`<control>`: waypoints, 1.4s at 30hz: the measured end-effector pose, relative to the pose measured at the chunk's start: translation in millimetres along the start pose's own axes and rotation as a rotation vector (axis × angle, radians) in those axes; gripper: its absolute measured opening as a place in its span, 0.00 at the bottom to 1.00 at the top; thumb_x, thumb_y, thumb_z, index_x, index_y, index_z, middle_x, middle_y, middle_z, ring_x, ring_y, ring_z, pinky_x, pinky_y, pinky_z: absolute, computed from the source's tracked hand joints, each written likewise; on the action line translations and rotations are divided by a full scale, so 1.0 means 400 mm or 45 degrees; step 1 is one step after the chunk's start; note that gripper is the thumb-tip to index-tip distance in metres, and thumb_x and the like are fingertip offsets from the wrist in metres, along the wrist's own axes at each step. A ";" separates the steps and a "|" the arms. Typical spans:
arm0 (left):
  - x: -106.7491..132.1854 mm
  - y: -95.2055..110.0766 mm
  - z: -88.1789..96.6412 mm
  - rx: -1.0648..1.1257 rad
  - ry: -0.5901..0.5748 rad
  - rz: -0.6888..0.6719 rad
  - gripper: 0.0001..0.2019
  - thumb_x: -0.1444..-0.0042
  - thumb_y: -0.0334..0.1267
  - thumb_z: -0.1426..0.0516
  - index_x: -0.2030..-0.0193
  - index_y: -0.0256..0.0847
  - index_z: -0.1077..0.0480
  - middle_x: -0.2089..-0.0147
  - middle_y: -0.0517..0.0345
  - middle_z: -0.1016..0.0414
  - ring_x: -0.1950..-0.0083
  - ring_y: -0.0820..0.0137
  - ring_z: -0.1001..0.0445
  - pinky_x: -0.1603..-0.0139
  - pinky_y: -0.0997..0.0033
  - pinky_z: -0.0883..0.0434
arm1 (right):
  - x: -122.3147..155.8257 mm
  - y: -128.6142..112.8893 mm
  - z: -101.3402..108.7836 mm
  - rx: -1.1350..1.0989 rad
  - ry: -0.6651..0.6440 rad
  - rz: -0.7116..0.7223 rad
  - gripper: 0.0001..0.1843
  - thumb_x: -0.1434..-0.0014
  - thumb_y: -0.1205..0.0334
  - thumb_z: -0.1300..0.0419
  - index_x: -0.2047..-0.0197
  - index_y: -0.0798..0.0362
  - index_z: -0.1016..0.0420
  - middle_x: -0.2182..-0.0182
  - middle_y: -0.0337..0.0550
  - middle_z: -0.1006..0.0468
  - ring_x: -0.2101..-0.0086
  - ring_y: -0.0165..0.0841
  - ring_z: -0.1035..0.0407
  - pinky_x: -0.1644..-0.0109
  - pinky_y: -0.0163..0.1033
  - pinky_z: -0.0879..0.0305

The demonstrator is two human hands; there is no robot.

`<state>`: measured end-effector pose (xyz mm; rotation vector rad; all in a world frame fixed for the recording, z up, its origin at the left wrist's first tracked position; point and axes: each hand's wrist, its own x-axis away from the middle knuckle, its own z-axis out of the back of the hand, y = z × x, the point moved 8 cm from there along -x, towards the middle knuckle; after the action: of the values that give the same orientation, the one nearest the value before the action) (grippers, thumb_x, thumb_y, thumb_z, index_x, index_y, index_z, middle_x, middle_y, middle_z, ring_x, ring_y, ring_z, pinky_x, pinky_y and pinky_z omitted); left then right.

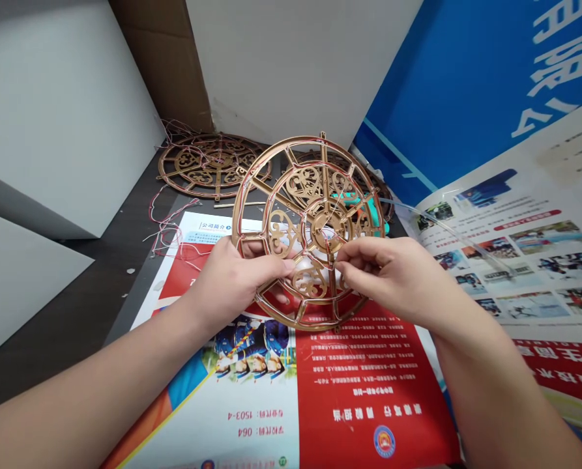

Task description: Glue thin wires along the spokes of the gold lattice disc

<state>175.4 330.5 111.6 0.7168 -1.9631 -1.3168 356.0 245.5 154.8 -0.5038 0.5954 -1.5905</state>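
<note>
A round gold openwork frame [324,151] with spokes, scroll ornaments and a central hub is held tilted up in front of me. Thin red and white wires run along its rings and spokes. My left hand [236,273] grips the frame's left side, thumb across the front and fingers behind. Close below the hub, my right hand [388,270] is closed in a pinch on the thin wire [326,259] at a spoke; its fingertips partly hide what they hold. Behind the frame, a turquoise tool [376,212] shows in part.
Another wired gold frame [217,166] lies at the back left, with loose wires [168,225] beside it. A further frame [386,195] lies partly hidden behind mine. Printed sheets [369,404] cover the table. White boxes [291,65] and a blue panel [466,85] stand around.
</note>
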 end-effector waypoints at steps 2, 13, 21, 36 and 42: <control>0.001 -0.001 0.001 -0.004 0.001 0.002 0.15 0.53 0.39 0.24 0.58 0.38 0.12 0.62 0.50 0.12 0.67 0.58 0.14 0.65 0.61 0.13 | 0.001 -0.001 -0.001 -0.008 0.000 -0.001 0.08 0.35 0.59 0.38 0.62 0.51 0.18 0.74 0.37 0.21 0.74 0.27 0.31 0.68 0.35 0.37; 0.005 0.003 -0.003 -0.013 0.000 0.010 0.15 0.54 0.40 0.23 0.60 0.37 0.13 0.63 0.50 0.12 0.68 0.59 0.14 0.69 0.64 0.15 | 0.000 0.013 -0.004 -0.105 -0.014 -0.120 0.07 0.38 0.58 0.37 0.63 0.50 0.18 0.75 0.37 0.21 0.74 0.28 0.31 0.70 0.35 0.37; 0.001 0.001 -0.005 0.021 -0.011 0.020 0.13 0.54 0.39 0.23 0.62 0.39 0.13 0.66 0.54 0.13 0.74 0.64 0.17 0.74 0.68 0.16 | 0.002 0.036 -0.008 -0.276 -0.006 -0.284 0.04 0.43 0.61 0.34 0.65 0.51 0.19 0.75 0.39 0.21 0.74 0.29 0.31 0.72 0.33 0.36; 0.002 -0.007 -0.014 0.088 -0.083 0.029 0.06 0.50 0.35 0.26 0.64 0.41 0.14 0.66 0.58 0.13 0.75 0.67 0.17 0.75 0.72 0.18 | -0.002 0.070 -0.024 -0.484 -0.056 -0.456 0.08 0.45 0.60 0.31 0.62 0.52 0.22 0.74 0.41 0.18 0.75 0.30 0.27 0.73 0.33 0.31; -0.001 -0.010 -0.009 0.091 -0.043 0.064 0.09 0.54 0.35 0.25 0.65 0.39 0.15 0.68 0.56 0.14 0.79 0.67 0.20 0.79 0.72 0.22 | -0.005 0.080 -0.029 -0.617 -0.098 -0.549 0.11 0.49 0.62 0.27 0.64 0.52 0.24 0.77 0.39 0.21 0.79 0.26 0.31 0.76 0.30 0.34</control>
<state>178.7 327.2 109.0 0.6788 -2.0510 -1.2418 373.2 246.3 125.6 -1.1101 0.8599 -1.8191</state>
